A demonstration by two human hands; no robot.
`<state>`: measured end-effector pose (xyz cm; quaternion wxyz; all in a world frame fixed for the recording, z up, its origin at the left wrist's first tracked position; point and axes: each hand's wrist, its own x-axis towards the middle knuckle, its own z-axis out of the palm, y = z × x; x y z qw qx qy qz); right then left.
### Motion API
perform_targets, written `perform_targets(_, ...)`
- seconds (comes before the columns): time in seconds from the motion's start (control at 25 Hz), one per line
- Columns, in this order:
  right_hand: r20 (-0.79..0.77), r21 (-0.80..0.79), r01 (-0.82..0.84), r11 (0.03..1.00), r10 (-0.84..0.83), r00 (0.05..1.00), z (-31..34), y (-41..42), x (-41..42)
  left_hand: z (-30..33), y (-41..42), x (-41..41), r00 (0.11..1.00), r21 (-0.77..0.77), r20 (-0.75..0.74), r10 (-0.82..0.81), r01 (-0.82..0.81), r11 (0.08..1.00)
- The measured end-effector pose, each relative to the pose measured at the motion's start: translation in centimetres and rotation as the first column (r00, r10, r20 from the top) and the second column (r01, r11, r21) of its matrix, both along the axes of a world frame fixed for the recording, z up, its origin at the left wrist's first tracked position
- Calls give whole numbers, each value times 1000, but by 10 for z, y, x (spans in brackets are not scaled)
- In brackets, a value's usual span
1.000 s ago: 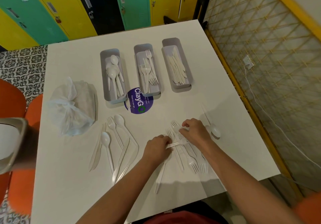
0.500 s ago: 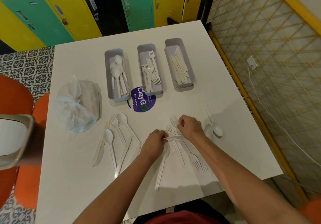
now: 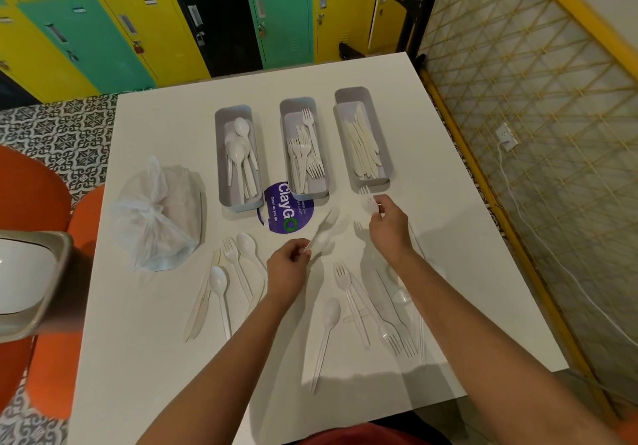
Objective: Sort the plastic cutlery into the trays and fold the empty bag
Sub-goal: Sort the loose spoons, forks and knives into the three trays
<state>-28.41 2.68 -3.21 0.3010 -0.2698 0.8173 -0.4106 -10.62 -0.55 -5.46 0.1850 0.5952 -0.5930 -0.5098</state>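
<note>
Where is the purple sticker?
The purple sticker lies flat on the white table, near its middle, partly under the near ends of the spoon tray and the fork tray.

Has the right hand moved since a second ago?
Yes. The right hand has gone away from the person, from the loose cutlery toward the knife tray, pinching a fork.

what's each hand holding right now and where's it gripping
The right hand pinches a fork just below its tines. The left hand pinches the handle end of a blurred utensil; its type is unclear.
</note>
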Motion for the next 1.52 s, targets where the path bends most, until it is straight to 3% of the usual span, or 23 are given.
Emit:
perform_targets(0.12, 3, 66, -32, 997, 31, 1000, 4, -15, 0, 12, -16, -10, 988, 123, -47, 144, -138, 983)
perform_targets(0.28, 161, 91, -46, 995, 31, 986, 5, -37, 2, 25, -39, -22, 965, 203, -106, 238, -214, 956)
perform_targets(0.44, 51, 95, -84, 992, 79, 996, 8, -66, -2, 26, -73, -29, 975, 205, -50, 216, -202, 958)
perform_targets(0.8, 73, 56, -30, 998, 26, 997, 14, -150, -4, 35, -147, -66, 987, 78, 33, 156, -158, 984)
perform_targets(0.96, 110, 34, -138, 990, 133, 985, 14, -173, -4, 38, -163, -77, 994, -39, 90, 64, -60, 997)
perform_targets(1.08, 71, 66, -214, 975, 210, 975, 12, -172, -4, 34, -162, -73, 996, -69, 90, 9, -2, 998)
perform_targets(1.32, -26, 40, -205, 978, 206, 978, 1, -128, -2, 22, -132, -56, 999, -26, 54, 2, -1, 1000)
perform_targets(1.52, -2, 50, -211, 976, 211, 977, -4, -63, -1, 19, -79, -42, 991, 30, 58, -122, 120, 992)
